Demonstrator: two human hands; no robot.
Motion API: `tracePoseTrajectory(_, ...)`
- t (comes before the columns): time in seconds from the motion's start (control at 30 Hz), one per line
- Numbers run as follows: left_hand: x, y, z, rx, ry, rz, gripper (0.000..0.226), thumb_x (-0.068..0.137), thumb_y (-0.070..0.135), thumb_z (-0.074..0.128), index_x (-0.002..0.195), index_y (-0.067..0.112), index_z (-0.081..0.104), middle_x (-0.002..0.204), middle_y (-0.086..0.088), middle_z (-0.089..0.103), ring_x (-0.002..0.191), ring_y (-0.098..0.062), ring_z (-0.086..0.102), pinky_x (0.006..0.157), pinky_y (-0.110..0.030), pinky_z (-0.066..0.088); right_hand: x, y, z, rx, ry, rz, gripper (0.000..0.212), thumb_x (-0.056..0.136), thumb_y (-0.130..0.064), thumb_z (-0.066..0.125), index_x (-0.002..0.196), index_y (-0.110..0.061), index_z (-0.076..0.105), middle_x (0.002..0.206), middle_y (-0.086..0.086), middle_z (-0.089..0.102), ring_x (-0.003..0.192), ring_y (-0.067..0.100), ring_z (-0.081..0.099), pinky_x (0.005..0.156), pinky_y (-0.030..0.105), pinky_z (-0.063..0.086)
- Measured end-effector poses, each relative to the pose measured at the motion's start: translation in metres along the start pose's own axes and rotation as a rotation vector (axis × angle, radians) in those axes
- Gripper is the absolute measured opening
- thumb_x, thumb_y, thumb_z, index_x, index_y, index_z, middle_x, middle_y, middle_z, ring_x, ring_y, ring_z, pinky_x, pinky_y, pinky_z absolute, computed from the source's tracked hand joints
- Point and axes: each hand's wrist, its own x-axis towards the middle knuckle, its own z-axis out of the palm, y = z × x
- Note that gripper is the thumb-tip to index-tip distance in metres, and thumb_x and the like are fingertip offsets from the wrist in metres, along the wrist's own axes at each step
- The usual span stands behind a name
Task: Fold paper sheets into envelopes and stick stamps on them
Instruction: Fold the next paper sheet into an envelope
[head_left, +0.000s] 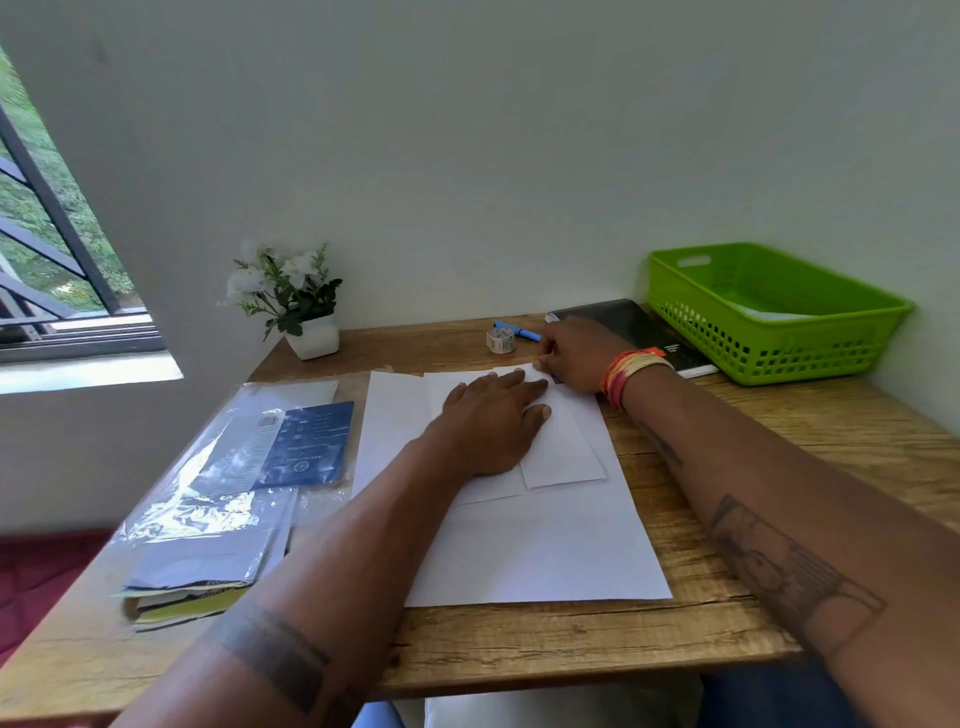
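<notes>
The worktop (727, 597) is a slab of rough-grained brown wood with dark cracks along its near edge, and most of its middle is taken by a large flat white paper sheet (540, 551), smooth and matte, lying square to the person. On the far half of that sheet rests the folded sheet (563, 452), the piece in hand: thin white paper with a long flap already turned over, its creases showing as faint straight lines. The folding step looks part done, with no stamp on it yet. The left hand (488, 426) lies flat on the folded sheet, fingers straight and pressing it down. The right hand (576, 356) sits at the far corner with fingers curled, apparently pinching the paper's corner, though the grip itself is hidden. The next move likely calls for drawing that corner over and running a firm crease while the left hand keeps the paper from sliding. At the left lies a glossy, crinkled plastic packet (228, 478) with a blue card inside, over a stack of books. A green perforated plastic basket (769, 332) stands far right, beside a black notebook (644, 325). Smallest are the stamp roll (501, 341), a short patterned ring, and the blue pen (517, 331) just behind it
</notes>
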Motion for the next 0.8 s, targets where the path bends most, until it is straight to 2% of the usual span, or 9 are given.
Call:
tracePoseTrajectory(0.1,-0.001,0.001,0.000,-0.001,0.002,0.008,0.054,0.105,0.053,0.027,0.156,0.038,0.027,0.167,0.000,0.021,0.153,-0.026,0.019,0.121,-0.051,0.019,0.004,-0.003,0.000,-0.003,-0.023,0.005,0.030,0.098,-0.038,0.053,0.105,-0.012,0.066,0.110,0.010,0.063,0.097,0.025,0.061,0.089,0.039,0.052)
tracePoseTrajectory(0.23,-0.001,0.001,-0.001,-0.008,0.004,0.007,0.054,0.104,0.054,0.028,0.156,0.038,0.028,0.167,0.000,0.021,0.153,-0.025,0.019,0.122,-0.051,0.019,0.011,-0.002,0.003,0.096,-0.022,0.010,0.021,0.096,-0.032,0.056,0.094,-0.013,0.063,0.097,0.009,0.065,0.089,0.026,0.063,0.082,0.039,0.053)
tracePoseTrajectory(0.3,-0.001,0.001,-0.001,-0.018,0.010,0.002,0.054,0.104,0.054,0.029,0.156,0.038,0.029,0.167,0.001,0.022,0.153,-0.024,0.019,0.122,-0.050,0.019,0.013,0.001,0.004,0.151,0.013,0.015,0.013,0.093,-0.026,0.061,0.095,-0.014,0.066,0.097,0.007,0.067,0.086,0.022,0.063,0.077,0.034,0.054)
tracePoseTrajectory(0.37,-0.001,0.002,-0.002,-0.024,0.014,-0.003,0.054,0.104,0.054,0.030,0.156,0.037,0.030,0.166,0.001,0.022,0.153,-0.024,0.019,0.122,-0.049,0.019,0.013,0.005,0.003,0.195,0.042,0.013,0.010,0.089,-0.025,0.069,0.098,-0.021,0.068,0.100,-0.002,0.064,0.088,0.015,0.060,0.073,0.024,0.047)
tracePoseTrajectory(0.43,-0.001,0.003,-0.003,-0.027,0.009,-0.009,0.054,0.104,0.053,0.031,0.156,0.037,0.030,0.166,0.002,0.022,0.153,-0.023,0.019,0.122,-0.049,0.019,0.014,0.009,0.003,0.178,0.028,0.010,0.014,0.089,-0.029,0.070,0.102,-0.024,0.071,0.101,-0.005,0.063,0.092,0.014,0.060,0.077,0.023,0.044)
tracePoseTrajectory(0.53,-0.003,0.005,-0.006,-0.026,0.000,-0.011,0.055,0.104,0.053,0.031,0.156,0.036,0.030,0.166,0.002,0.022,0.153,-0.022,0.019,0.122,-0.049,0.019,0.014,0.010,0.003,0.147,0.004,0.015,0.017,0.092,-0.030,0.067,0.100,-0.018,0.075,0.101,-0.001,0.069,0.093,0.017,0.063,0.083,0.028,0.050)
tracePoseTrajectory(0.67,-0.005,0.007,-0.007,-0.022,-0.004,-0.013,0.055,0.104,0.053,0.031,0.157,0.037,0.030,0.167,0.001,0.021,0.153,-0.023,0.018,0.123,-0.048,0.019,0.009,0.005,0.003,0.117,-0.001,0.008,0.021,0.097,-0.027,0.057,0.098,-0.012,0.072,0.096,0.009,0.069,0.089,0.023,0.065,0.084,0.034,0.055)
tracePoseTrajectory(0.8,-0.006,0.008,-0.007,-0.025,-0.004,-0.026,0.056,0.104,0.055,0.031,0.157,0.037,0.029,0.168,-0.003,0.018,0.154,-0.024,0.017,0.123,-0.047,0.018,0.002,0.000,0.000,0.072,0.012,-0.017,0.024,0.101,-0.024,0.046,0.106,-0.010,0.064,0.099,0.012,0.066,0.089,0.024,0.063,0.086,0.038,0.054)
